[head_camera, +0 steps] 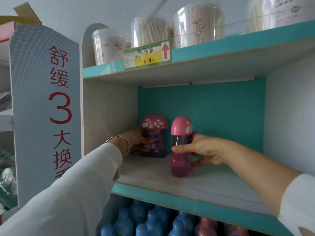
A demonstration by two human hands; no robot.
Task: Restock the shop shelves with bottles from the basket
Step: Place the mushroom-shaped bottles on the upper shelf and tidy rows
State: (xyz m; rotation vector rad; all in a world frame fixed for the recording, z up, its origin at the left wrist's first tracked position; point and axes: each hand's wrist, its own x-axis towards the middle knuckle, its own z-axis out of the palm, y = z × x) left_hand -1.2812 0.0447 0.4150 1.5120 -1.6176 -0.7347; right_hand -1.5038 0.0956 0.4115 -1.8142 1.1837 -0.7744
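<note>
Two purple bottles with pink, white-spotted mushroom caps stand on the middle shelf [170, 183], which has a teal back wall. My left hand [136, 140] grips the rear bottle [153, 142] deep in the shelf's left corner. My right hand [202, 150] is wrapped around the nearer bottle [181, 160], which stands upright on the shelf board a little right of the first. The basket is out of view.
The top shelf [221, 48] carries several clear tubs of cotton swabs and a price tag [147, 55]. Blue bottles [146, 220] and pink bottles [208, 225] fill the shelf below. A tall grey cardboard sign [46, 99] with red characters stands at the left.
</note>
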